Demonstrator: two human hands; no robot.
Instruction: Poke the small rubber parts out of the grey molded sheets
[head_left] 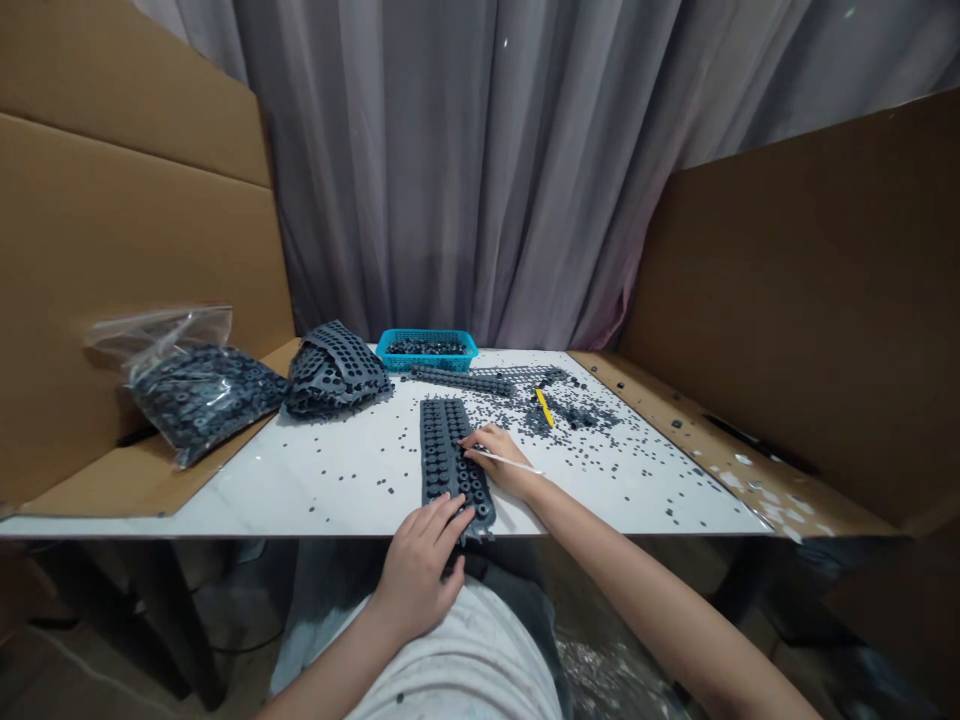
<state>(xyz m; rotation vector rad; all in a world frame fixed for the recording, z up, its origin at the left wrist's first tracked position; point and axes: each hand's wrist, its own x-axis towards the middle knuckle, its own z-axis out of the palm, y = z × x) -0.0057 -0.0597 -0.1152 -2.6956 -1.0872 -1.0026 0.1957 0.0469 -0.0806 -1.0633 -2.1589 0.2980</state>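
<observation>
A long dark grey perforated rubber strip lies on the white table, its rows of round studs running away from me. My left hand lies over the strip's near end, with the fingers curled on it. My right hand holds a thin white stick and rests against the strip's right edge, its fingertips touching the strip. Many tiny dark bits are scattered around the right hand. What lies under my palms is hidden.
Behind stand a folded pile of grey perforated sheet, a plastic bag of dark parts, a blue basket, a second strip and a yellow stick. Cardboard walls flank the table; a grey curtain hangs behind.
</observation>
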